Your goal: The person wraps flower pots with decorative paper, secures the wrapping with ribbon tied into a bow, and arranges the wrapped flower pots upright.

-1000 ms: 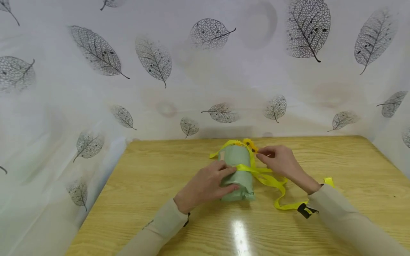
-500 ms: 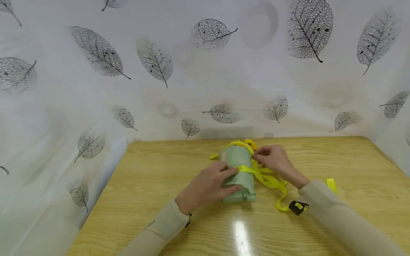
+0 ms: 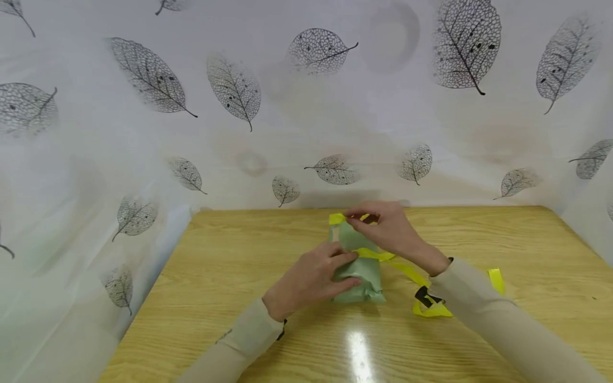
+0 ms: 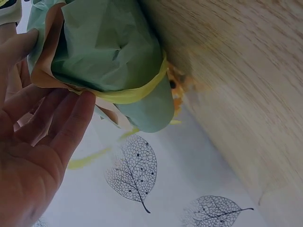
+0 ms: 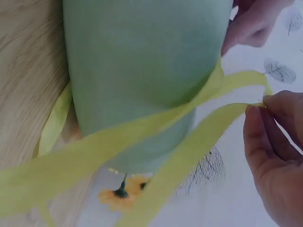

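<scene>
A bouquet wrapped in green paper (image 3: 358, 274) lies on the table, a yellow ribbon (image 3: 371, 254) running across its middle. My left hand (image 3: 306, 279) holds it from the left, index fingertip at the ribbon. In the left wrist view, the thumb and fingers of that hand (image 4: 42, 146) grip around the paper's folded edge. Over the far end of the bouquet, my right hand (image 3: 390, 229) pinches the ribbon. In the right wrist view, the ribbon (image 5: 94, 146) trails from the thumb and fingertips of that hand (image 5: 279, 146). Orange flowers (image 5: 116, 196) show there, but my hand hides them in the head view.
Loose ribbon trails right across the wooden table (image 3: 230, 250), under the right forearm, with one end (image 3: 496, 280) beyond it. A black strap piece (image 3: 426, 296) hangs at the right cuff. A leaf-patterned white cloth (image 3: 268, 106) rises behind the table.
My right hand has moved left and slightly up across the bouquet's far end, taking the ribbon with it and covering the flowers. The left hand stays in place on the wrapping.
</scene>
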Tool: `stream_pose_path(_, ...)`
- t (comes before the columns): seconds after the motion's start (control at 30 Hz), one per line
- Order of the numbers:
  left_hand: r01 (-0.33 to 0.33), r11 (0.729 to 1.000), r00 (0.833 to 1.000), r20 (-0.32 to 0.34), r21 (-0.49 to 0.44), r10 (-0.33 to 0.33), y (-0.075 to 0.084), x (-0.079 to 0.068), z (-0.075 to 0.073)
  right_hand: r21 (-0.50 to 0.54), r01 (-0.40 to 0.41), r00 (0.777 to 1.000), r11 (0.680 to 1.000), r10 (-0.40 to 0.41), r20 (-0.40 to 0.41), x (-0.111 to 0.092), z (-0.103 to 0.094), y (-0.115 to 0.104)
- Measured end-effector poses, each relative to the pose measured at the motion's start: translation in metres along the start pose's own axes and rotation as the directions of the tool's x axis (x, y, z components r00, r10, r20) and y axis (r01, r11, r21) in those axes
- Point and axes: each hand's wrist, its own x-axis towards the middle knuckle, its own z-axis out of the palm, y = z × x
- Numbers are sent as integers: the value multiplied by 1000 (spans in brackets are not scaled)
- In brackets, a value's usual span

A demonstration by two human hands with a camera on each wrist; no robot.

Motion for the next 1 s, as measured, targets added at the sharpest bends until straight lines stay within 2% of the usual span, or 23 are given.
stream_pose_path(0.13, 1, 1000, 1000, 4, 0, -1, 0, 0, 1, -19, 12, 999, 1000, -12, 38, -2, 3, -3)
stream_pose_path(0.3, -4, 1000, 1000, 2, 6, 4, 1, 0, 0, -35, -6, 999, 999, 8, 47, -15, -6, -3)
stream_pose_path(0.43, 3, 1000, 1000, 5, 3, -3, 1, 1, -2, -71, 77, 992, 995, -69, 101, -30, -15, -1)
stream_pose_path(0.63, 18, 1000, 1000, 24, -1, -18, 2, 0, -3, -109, 230, 961, 967, -209, 179, -49, -16, 8)
stream_pose_path(0.73, 20, 1000, 999, 25, -6, -19, 1, 0, -4, -135, 272, 954, 953, -249, 168, -52, -13, 12)
stream_pose_path(1.0, 45, 998, 999, 16, -31, -45, 2, -1, -1, -151, 292, 953, 944, -274, 133, -55, -5, 20)
